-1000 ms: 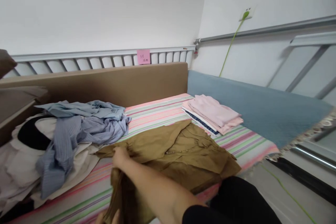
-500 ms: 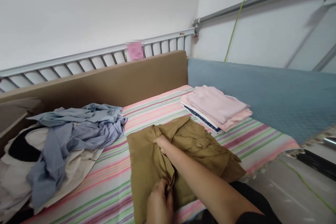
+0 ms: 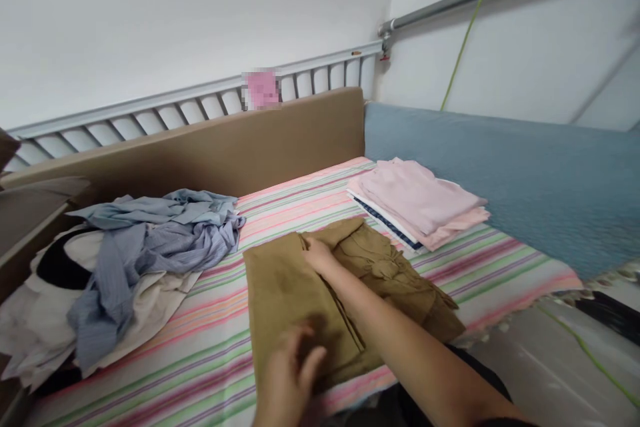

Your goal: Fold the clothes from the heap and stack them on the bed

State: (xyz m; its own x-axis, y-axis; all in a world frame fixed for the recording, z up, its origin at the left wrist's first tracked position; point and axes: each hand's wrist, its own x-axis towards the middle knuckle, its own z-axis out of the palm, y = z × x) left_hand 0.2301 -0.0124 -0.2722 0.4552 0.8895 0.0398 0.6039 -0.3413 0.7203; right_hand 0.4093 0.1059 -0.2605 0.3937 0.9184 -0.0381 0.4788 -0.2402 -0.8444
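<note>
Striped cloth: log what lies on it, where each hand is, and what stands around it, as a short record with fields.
Surface: striped cloth
Centre: olive garment, laid out with folds, gathered toward its right side
Right hand: touching the garment near its far edge; grip unclear
Left hand: thumb and fingers apart, over the garment's near part; contact unclear
Right side: folded stack, pale pink on top
Left side: crumpled clothes, blue, cream and black
Borders: brown panel behind, blue panel at right
</note>
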